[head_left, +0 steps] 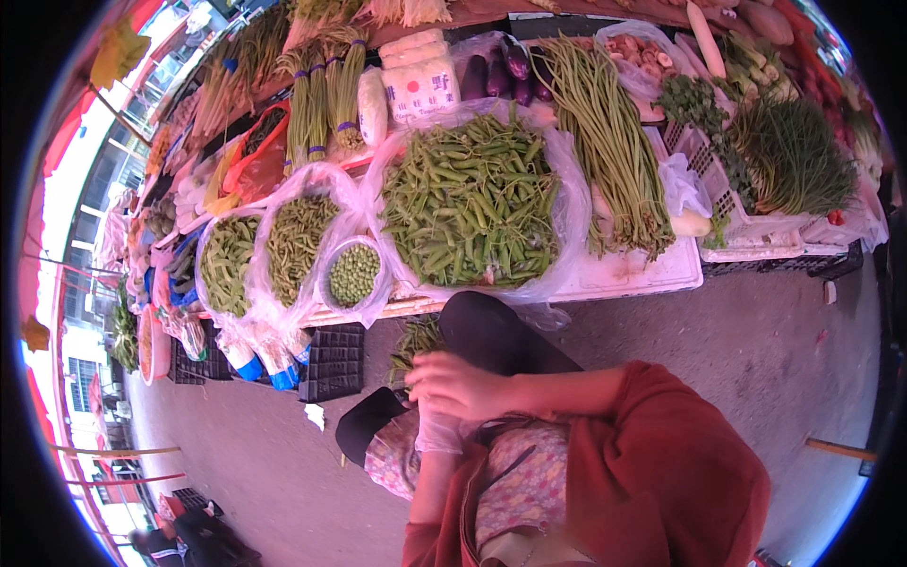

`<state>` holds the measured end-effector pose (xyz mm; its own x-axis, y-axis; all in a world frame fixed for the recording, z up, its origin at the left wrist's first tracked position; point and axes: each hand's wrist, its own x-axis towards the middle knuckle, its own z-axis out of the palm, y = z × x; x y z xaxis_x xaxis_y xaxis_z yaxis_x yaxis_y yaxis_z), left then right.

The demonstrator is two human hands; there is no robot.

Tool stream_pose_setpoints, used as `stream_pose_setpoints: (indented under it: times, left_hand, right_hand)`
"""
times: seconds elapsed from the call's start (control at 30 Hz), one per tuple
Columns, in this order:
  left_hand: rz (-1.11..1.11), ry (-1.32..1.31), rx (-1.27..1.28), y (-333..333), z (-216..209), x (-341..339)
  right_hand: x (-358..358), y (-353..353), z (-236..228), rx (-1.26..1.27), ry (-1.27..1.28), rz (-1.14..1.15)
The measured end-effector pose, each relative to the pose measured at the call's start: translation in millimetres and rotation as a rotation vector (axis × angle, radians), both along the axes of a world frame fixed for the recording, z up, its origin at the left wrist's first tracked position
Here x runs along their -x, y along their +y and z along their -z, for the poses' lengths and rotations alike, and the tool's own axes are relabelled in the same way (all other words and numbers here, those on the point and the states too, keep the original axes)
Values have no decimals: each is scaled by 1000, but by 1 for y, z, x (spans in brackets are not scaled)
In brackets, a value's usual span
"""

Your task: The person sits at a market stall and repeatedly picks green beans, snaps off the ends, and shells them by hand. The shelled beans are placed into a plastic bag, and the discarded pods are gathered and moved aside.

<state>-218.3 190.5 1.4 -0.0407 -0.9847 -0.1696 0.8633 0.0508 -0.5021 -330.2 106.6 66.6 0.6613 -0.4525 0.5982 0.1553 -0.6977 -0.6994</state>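
Right hand (460,386) lies across the left hand (433,416), fingers bent over it; whether it pinches anything there cannot be told. Most of the left hand is hidden beneath, so its grip cannot be told either; a translucent glove (440,437) covers it down to the wrist. That glove sits at the centre of the hands, just below the right palm, toward 6 o'clock.

Taking the hands as the middle of the dial, a red sleeve (680,425) lies at 3 o'clock and a floral garment (529,472) between 4 and 5. One dark knee (487,326) rises at 1 o'clock, the other (364,425) between 8 and 9. Near 11 o'clock, some green pods (414,342) show low down, just short of the desk (652,281).

On the desk, a broad plastic-lined heap of pea pods (472,203) fills 12 o'clock, with dark eggplants (496,74) beyond it. A round bowl of shelled peas (354,272) stands at 11 o'clock; two bags of smaller pods (300,241) spread beside it toward 10. Long green beans (614,151) lie at 1 o'clock, and a pale crate (756,231) with leafy greens (794,156) at 2. Below the desk, a black crate (335,364) stands between 9 and 10.
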Motion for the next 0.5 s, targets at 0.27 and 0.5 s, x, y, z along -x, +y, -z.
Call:
stream_pose_setpoints:
  times: [0.27, 0.5]
  left_hand:
    - [354, -911, -268, 6, 9, -17]
    - [466, -848, -348, 5, 16, -11]
  right_hand:
    - [95, -233, 19, -333, 56, 1045]
    - [100, -346, 34, -789, 344, 1230]
